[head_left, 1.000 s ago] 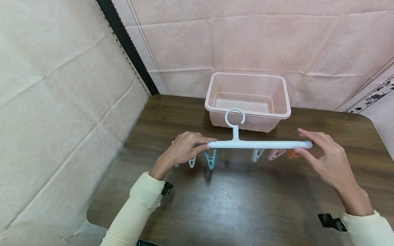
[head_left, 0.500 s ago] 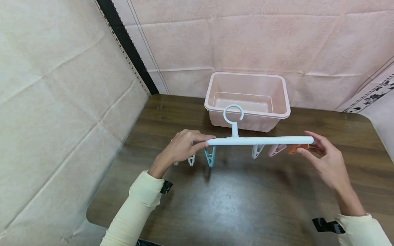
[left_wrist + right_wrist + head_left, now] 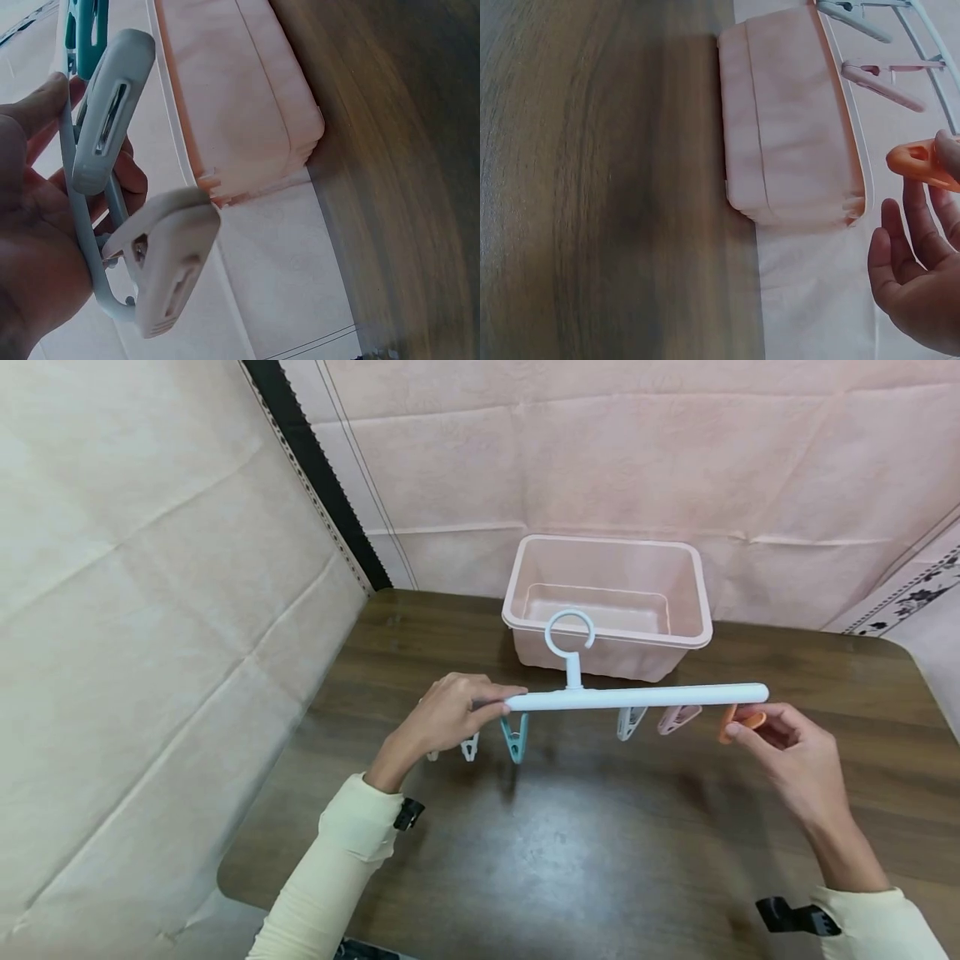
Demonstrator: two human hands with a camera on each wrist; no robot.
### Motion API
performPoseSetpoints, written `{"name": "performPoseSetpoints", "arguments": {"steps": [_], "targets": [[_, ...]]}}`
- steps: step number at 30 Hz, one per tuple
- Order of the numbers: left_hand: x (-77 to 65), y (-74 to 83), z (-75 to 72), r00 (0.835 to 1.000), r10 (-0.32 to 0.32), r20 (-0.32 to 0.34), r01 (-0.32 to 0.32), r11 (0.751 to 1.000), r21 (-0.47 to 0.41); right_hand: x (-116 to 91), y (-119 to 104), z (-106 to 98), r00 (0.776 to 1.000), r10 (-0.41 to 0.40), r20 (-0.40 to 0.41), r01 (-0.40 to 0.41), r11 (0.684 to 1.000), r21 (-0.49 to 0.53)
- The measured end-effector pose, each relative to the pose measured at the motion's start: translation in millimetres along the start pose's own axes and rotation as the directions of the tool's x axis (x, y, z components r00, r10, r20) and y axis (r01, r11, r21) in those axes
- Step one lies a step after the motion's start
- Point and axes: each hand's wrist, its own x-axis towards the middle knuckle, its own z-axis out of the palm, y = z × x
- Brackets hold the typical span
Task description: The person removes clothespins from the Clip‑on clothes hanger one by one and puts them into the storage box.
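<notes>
A pale blue clip hanger (image 3: 637, 697) with a round hook is held up over the table, its right end slightly higher. My left hand (image 3: 457, 714) grips the bar left of the hook. At the right end, my right hand (image 3: 798, 760) pinches an orange clothespin (image 3: 915, 163) between thumb and fingers. Inward from it hang a pink clothespin (image 3: 679, 719) and a light grey-blue clothespin (image 3: 632, 722). A teal clothespin (image 3: 515, 739) hangs beside my left hand. In the left wrist view, a grey clothespin (image 3: 112, 112) and a beige clothespin (image 3: 180, 255) hang below that hand.
Behind the hanger, a pale pink plastic basin (image 3: 607, 672) stands at the back of the dark wooden table (image 3: 555, 860). Cream patterned cloth (image 3: 637, 460) covers the wall behind and the left side.
My right hand has left the bar's right end and taken hold of the orange clothespin, which has turned. The bar has risen, its right end most. My left hand keeps its grip.
</notes>
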Motion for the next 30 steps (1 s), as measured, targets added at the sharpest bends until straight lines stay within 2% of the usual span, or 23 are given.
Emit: {"name": "performPoseSetpoints", "arguments": {"steps": [5, 9, 14, 20, 25, 30], "targets": [[-0.3, -0.1, -0.4, 1.0, -0.006, 0.004, 0.006, 1.0, -0.011, -4, 0, -3, 1.0, 0.023, -0.013, -0.023, 1.0, -0.007], [-1.7, 0.6, -1.2, 1.0, -0.015, 0.009, 0.015, 1.0, -0.011, -8, -1, -8, 0.999, 0.033, 0.018, -0.033, 0.999, -0.016], [-4.0, 0.8, -2.2, 1.0, -0.022, -0.002, 0.022, 1.0, -0.001, -8, -4, -8, 1.0, 0.004, 0.022, -0.003, 0.999, -0.038], [-4.8, 1.5, -2.1, 0.999, -0.031, 0.008, 0.031, 0.999, -0.031, -6, -10, -5, 0.994, -0.073, -0.083, 0.067, 0.995, -0.078], [-4.6, 2.1, -2.7, 0.999, -0.04, 0.018, 0.041, 0.998, -0.054, -6, -17, -1, 0.971, -0.133, -0.198, 0.112, 0.987, -0.114], [-4.2, 2.4, -2.9, 0.998, -0.046, 0.03, 0.047, 0.997, -0.061, -9, -20, 1, 0.946, -0.195, -0.259, 0.148, 0.971, -0.19]]}}
